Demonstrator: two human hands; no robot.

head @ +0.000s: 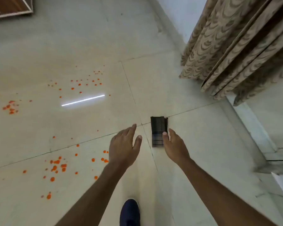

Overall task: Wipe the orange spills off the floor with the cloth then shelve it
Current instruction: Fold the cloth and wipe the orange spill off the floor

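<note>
Pale, glossy floor tiles (203, 136) with thin dark joints spread in every direction. Ahead and to the left of the left hand (122, 147), a bright streak of reflected light (83, 100) lies on the floor. Well ahead and to the right of the right hand (175, 147) hangs a beige patterned curtain (235, 46), its hem near the floor, beside a pale wall (178, 13). A brown wooden furniture corner (10, 7) sits far ahead on the left.

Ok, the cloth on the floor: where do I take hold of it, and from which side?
Probably the near right edge of the cloth, coming from the right. It lies flat, folded into a narrow strip with its long sides running away from you, so a pinch across that edge should lift all the layers. The right grip is open beside that edge.
</note>
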